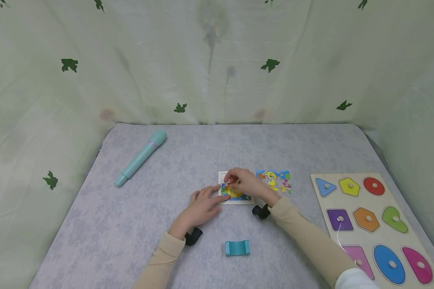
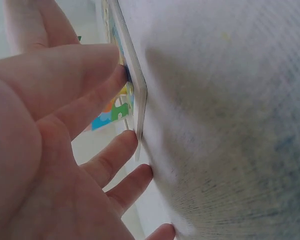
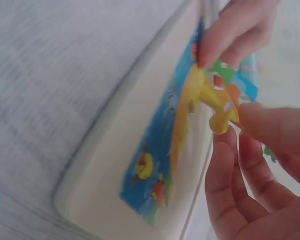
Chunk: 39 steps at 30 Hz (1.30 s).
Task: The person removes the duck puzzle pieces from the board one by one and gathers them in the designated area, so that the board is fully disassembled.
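A small white-rimmed jigsaw puzzle tray (image 1: 237, 203) lies on the table, partly filled with bright picture pieces. My left hand (image 1: 201, 208) is at its left side with fingers spread; fingertips touch the tray's edge and the thumb reaches onto the pieces. Over the tray, my right hand (image 1: 247, 184) pinches a yellow puzzle piece (image 3: 220, 111) between thumb and fingers. In the right wrist view that piece is tilted above the assembled blue and yellow pieces (image 3: 162, 135). Just right of the tray lie several loose puzzle pieces (image 1: 272, 175). My right hand hides part of the tray in the head view.
A wooden shape board (image 1: 347, 201) with knobbed coloured shapes lies at the right. At the back left is a long teal microphone-like stick (image 1: 141, 159). A small teal curved block (image 1: 237, 248) sits near the front, between the forearms. Pale curtains surround the table.
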Motion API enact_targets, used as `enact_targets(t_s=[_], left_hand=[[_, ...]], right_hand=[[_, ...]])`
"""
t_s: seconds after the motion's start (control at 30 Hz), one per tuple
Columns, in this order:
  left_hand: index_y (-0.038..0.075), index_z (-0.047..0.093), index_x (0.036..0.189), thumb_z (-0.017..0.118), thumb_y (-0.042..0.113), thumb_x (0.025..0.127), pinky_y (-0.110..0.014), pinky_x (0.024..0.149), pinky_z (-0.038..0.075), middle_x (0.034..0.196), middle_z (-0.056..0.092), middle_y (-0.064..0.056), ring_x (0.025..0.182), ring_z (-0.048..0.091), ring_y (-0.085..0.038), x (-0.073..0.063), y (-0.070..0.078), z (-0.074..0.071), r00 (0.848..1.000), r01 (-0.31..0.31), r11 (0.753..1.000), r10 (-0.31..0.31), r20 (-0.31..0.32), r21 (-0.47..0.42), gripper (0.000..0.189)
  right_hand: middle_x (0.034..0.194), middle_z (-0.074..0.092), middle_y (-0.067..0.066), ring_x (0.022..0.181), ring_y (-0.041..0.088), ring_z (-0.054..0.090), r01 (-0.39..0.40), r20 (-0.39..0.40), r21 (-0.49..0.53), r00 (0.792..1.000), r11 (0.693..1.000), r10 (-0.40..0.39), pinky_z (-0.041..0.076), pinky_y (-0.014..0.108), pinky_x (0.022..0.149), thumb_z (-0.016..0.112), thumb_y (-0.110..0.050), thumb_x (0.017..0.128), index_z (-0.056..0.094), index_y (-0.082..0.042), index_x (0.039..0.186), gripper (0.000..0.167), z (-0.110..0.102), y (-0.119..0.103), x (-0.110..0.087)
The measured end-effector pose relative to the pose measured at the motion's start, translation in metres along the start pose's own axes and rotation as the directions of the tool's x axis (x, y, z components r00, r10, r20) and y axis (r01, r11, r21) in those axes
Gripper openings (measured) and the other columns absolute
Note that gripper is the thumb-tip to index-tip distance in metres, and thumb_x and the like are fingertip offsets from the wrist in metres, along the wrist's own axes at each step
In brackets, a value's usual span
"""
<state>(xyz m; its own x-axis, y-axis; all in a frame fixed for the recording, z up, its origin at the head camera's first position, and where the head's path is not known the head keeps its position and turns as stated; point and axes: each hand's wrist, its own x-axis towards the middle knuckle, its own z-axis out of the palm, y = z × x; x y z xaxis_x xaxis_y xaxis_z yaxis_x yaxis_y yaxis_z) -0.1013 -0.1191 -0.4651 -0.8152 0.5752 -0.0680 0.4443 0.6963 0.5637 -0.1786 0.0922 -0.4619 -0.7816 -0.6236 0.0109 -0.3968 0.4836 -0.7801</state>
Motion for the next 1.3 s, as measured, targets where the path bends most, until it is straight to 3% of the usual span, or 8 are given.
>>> enact_targets(t_s=[0.2,0.37,0.53,0.73,1.03,1.3], left_hand=[[0.016,0.056,0.136,0.055,0.018,0.098,-0.063,0.101,0.015,0.15,0.03,-0.017,0.135,0.025,-0.037,-0.001,0.001,-0.001,1.0,0.006,1.0,-0.006,0.002,-0.008,0.038],[0.017,0.055,0.137,0.054,0.018,0.098,-0.063,0.101,0.015,0.15,0.03,-0.017,0.135,0.025,-0.037,-0.001,0.001,0.0,1.0,0.006,1.0,-0.006,0.008,-0.011,0.039],[0.017,0.055,0.137,0.054,0.018,0.098,-0.063,0.101,0.014,0.15,0.03,-0.017,0.135,0.025,-0.037,0.0,0.001,0.0,1.0,0.015,1.0,-0.015,0.009,-0.014,0.039],[0.016,0.055,0.137,0.054,0.018,0.098,-0.062,0.101,0.014,0.149,0.03,-0.018,0.135,0.025,-0.037,0.0,0.001,-0.001,1.0,0.01,1.0,-0.01,0.007,-0.018,0.039],[0.017,0.056,0.136,0.055,0.018,0.098,-0.062,0.1,0.014,0.149,0.031,-0.017,0.135,0.024,-0.037,0.0,0.0,0.0,1.0,0.011,1.0,-0.011,0.001,-0.019,0.038],[0.016,0.057,0.136,0.056,0.018,0.098,-0.062,0.101,0.013,0.149,0.031,-0.017,0.135,0.025,-0.037,0.001,0.002,0.0,1.0,0.017,1.0,-0.017,-0.004,-0.024,0.038]], right_hand=[[0.091,0.061,-0.001,0.085,0.016,0.057,0.033,-0.026,-0.02,0.999,0.999,-0.034,0.048,0.03,0.077,0.058,0.007,0.089,0.064,-0.009,0.094,0.018,0.001,0.002,-0.001],[0.087,0.061,0.001,0.081,0.017,0.055,-0.05,-0.083,0.058,0.995,0.997,0.054,0.047,0.032,0.074,0.059,-0.001,0.092,0.064,-0.009,0.096,0.01,-0.014,0.01,-0.014],[0.084,0.06,0.003,0.076,0.019,0.053,-0.117,-0.142,0.061,0.982,0.991,0.125,0.044,0.032,0.068,0.061,-0.001,0.089,0.065,-0.005,0.091,0.006,-0.036,0.026,-0.033],[0.083,0.061,0.002,0.075,0.018,0.053,-0.171,-0.106,-0.001,0.98,0.985,0.17,0.045,0.033,0.069,0.062,0.001,0.087,0.066,-0.004,0.088,0.006,-0.051,0.04,-0.05],[0.081,0.061,0.001,0.072,0.015,0.053,-0.133,-0.09,-0.087,0.988,0.987,0.125,0.046,0.03,0.066,0.061,0.007,0.086,0.064,-0.004,0.088,0.011,-0.05,0.045,-0.055],[0.078,0.058,0.001,0.072,0.016,0.052,-0.128,-0.127,-0.18,0.986,0.975,0.106,0.046,0.031,0.064,0.066,0.007,0.082,0.064,-0.003,0.085,0.01,-0.046,0.039,-0.056]])
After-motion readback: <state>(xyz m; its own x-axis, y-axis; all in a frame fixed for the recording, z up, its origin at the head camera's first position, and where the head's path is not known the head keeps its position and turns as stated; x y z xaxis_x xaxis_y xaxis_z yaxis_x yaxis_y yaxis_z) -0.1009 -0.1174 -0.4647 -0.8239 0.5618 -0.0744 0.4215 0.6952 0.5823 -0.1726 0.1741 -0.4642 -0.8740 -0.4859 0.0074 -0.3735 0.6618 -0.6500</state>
